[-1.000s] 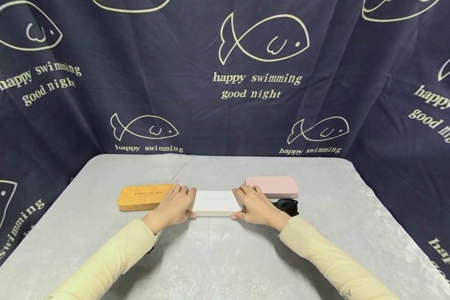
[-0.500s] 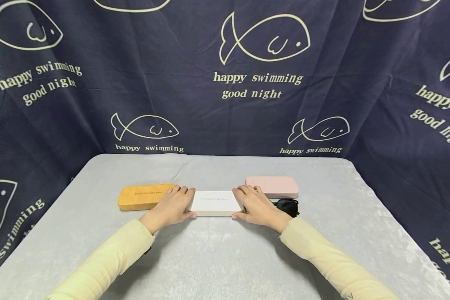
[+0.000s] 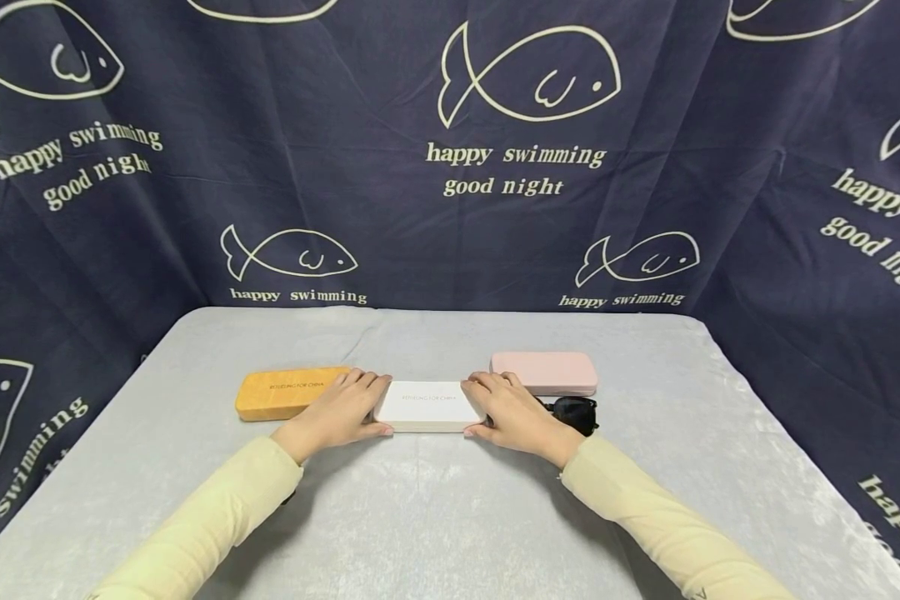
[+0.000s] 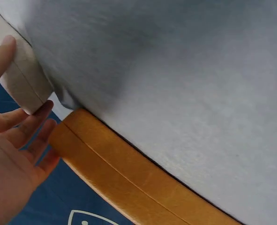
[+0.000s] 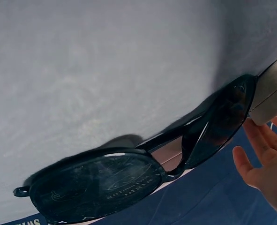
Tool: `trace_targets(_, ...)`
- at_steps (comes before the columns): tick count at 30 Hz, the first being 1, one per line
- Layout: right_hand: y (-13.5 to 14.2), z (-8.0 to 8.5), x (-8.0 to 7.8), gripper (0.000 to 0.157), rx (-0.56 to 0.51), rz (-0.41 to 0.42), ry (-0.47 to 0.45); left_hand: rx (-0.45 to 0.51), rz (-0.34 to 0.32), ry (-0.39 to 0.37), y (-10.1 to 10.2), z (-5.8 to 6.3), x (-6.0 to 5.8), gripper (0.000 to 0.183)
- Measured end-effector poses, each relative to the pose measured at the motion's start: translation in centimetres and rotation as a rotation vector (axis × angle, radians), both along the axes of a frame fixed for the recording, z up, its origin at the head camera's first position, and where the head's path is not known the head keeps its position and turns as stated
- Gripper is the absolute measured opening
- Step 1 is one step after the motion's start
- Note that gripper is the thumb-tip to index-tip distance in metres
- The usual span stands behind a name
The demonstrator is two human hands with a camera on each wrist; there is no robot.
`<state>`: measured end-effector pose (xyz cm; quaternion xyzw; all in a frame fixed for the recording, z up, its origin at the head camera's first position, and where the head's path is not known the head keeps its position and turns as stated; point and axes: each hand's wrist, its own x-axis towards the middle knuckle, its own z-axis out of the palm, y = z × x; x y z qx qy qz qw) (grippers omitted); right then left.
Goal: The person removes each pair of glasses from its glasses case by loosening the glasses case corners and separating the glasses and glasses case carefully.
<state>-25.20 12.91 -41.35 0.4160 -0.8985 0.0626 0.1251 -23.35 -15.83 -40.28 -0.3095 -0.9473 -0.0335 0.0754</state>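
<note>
1. Head view: the white glasses case (image 3: 429,405) sits near the middle on the pale tablecloth (image 3: 427,525), its printed lid facing up. The left hand (image 3: 336,414) holds its nine o'clock end and the right hand (image 3: 521,417) its three o'clock end; each thumb lies along the near edge, with bent fingers over the far side. Forearms in cream sleeves (image 3: 202,517) slant in from seven and five o'clock, backs of the hands upward. From the case, the orange glasses case (image 3: 281,397) lies at nine o'clock, the black sunglasses (image 3: 574,413) at three, the pink glasses case (image 3: 547,372) between two and three.

2. Left wrist view: the hand enters at eight o'clock, thumb pressed on the white case's side wall, fingers spread slightly; whether the lower ones touch the orange case, I cannot tell.

3. Right wrist view: the hand sits at four o'clock, fingertips at the white case's end, one finger standing apart beside the sunglasses.
</note>
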Motion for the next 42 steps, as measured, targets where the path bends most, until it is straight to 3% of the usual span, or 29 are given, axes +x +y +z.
trace_targets(11, 0.07, -0.16, -0.19, 0.062, -0.012, 0.021, -0.005, 0.036, -0.051, -0.022, -0.44, -0.33, -0.24, 0.073)
trace_targets(18, 0.11, -0.23, -0.23, 0.062, -0.022, 0.028, -0.016, 0.039, -0.051, -0.023, -0.51, -0.49, -0.29, 0.074)
trace_targets(31, 0.04, 0.01, -0.42, 0.061, -0.034, 0.048, 0.005, 0.005, -0.067, 0.042, -0.57, -0.93, -0.41, 0.073)
trace_targets(42, -0.07, 0.05, -0.81, 0.058, -0.029, 0.066, 0.038, 0.013, -0.068, 0.021, -0.46, -0.78, -0.40, 0.073)
